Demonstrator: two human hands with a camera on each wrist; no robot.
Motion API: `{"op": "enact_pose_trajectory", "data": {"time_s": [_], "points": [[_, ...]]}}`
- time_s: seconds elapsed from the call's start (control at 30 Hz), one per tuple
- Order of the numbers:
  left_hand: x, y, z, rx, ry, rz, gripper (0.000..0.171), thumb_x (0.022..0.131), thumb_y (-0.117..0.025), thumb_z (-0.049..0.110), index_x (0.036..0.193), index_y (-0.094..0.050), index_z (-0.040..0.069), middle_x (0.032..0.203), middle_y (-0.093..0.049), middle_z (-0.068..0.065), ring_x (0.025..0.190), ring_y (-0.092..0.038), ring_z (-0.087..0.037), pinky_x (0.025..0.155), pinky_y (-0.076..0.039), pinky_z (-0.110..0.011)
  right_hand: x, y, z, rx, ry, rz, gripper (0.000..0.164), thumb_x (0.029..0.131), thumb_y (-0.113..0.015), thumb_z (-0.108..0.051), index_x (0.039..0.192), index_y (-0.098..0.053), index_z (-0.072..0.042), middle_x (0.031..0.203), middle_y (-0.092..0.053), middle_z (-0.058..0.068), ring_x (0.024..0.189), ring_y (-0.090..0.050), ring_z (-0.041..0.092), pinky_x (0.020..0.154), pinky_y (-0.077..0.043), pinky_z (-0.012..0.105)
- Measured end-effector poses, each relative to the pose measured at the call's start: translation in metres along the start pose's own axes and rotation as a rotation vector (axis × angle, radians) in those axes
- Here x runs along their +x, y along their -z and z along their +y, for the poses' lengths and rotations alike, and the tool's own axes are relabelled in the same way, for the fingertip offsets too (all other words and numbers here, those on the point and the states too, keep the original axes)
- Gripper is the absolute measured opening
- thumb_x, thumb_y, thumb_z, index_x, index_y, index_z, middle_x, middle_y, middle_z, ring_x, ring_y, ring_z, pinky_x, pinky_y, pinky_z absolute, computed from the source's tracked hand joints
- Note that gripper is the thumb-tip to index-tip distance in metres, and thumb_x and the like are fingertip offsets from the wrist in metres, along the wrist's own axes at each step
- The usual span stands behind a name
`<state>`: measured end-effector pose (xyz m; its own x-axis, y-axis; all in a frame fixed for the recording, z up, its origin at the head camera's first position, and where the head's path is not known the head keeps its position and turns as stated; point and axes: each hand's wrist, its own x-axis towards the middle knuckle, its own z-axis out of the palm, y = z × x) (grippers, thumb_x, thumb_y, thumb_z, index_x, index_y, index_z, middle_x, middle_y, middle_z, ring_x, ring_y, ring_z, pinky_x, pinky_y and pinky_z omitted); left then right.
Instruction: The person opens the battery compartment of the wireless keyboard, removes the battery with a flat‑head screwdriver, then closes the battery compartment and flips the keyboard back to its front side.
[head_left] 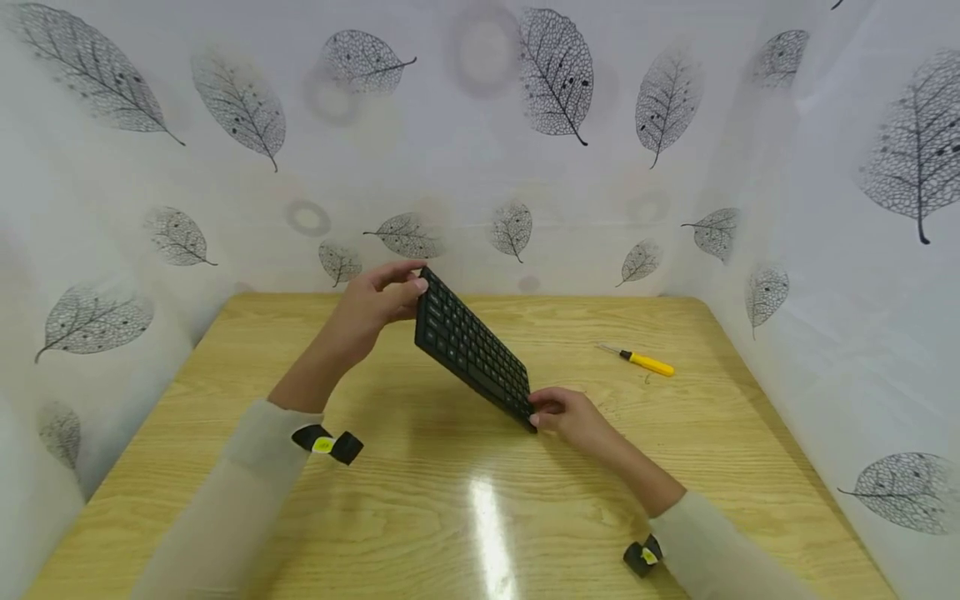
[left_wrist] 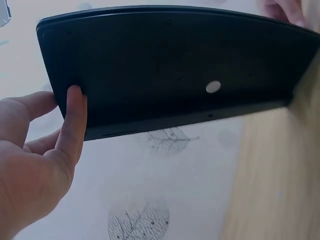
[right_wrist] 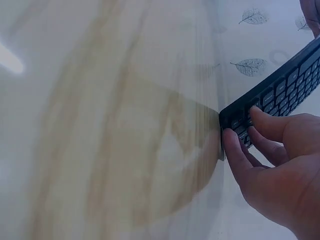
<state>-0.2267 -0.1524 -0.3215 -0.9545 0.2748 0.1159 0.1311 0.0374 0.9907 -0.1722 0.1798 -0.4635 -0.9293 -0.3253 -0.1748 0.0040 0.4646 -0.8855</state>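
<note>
A black keyboard point(head_left: 472, 346) is tilted steeply above the table, its left end high and its right end low. My left hand point(head_left: 367, 308) pinches the raised end between thumb and fingers. In the left wrist view the keyboard's plain black underside point(left_wrist: 150, 70) shows, with a small pale oval spot on it, and a finger of my left hand point(left_wrist: 45, 155) lies against it. My right hand point(head_left: 573, 421) grips the lower end at its corner. The right wrist view shows the keys point(right_wrist: 280, 100) and the thumb and fingers of my right hand point(right_wrist: 280, 165) around that corner, close over the tabletop.
A yellow-handled screwdriver point(head_left: 648, 363) lies on the wooden table point(head_left: 390, 517) to the right, behind my right hand. Small dark specks lie near it. White curtains with a leaf print point(head_left: 442, 167) surround the table at the back and sides.
</note>
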Motion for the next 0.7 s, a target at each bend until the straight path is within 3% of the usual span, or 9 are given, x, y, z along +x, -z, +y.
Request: {"op": "enact_pose_trajectory", "data": {"time_s": [0.4, 0.7], "points": [[0.003, -0.014, 0.022, -0.024, -0.015, 0.005, 0.05, 0.099, -0.065, 0.019, 0.145, -0.053, 0.006, 0.116, -0.049, -0.008, 0.096, -0.069, -0.017, 0.087, -0.058, -0.029, 0.006, -0.01, -0.005, 0.059, 0.041, -0.063, 0.042, 0.097, -0.069, -0.019, 0.135, -0.06, -0.005, 0.131, -0.063, 0.015, 0.116, -0.063, 0.029, 0.092, -0.055, 0.042], [0.006, -0.028, 0.033, -0.03, -0.058, 0.004, 0.048, 0.099, -0.066, 0.016, 0.143, -0.054, 0.004, 0.114, -0.05, -0.009, 0.088, -0.073, -0.017, 0.083, -0.059, -0.032, 0.011, -0.015, -0.01, 0.057, 0.064, -0.071, 0.039, 0.096, -0.069, -0.014, 0.132, -0.062, -0.002, 0.126, -0.065, 0.015, 0.12, -0.061, 0.031, 0.096, -0.054, 0.039]]}}
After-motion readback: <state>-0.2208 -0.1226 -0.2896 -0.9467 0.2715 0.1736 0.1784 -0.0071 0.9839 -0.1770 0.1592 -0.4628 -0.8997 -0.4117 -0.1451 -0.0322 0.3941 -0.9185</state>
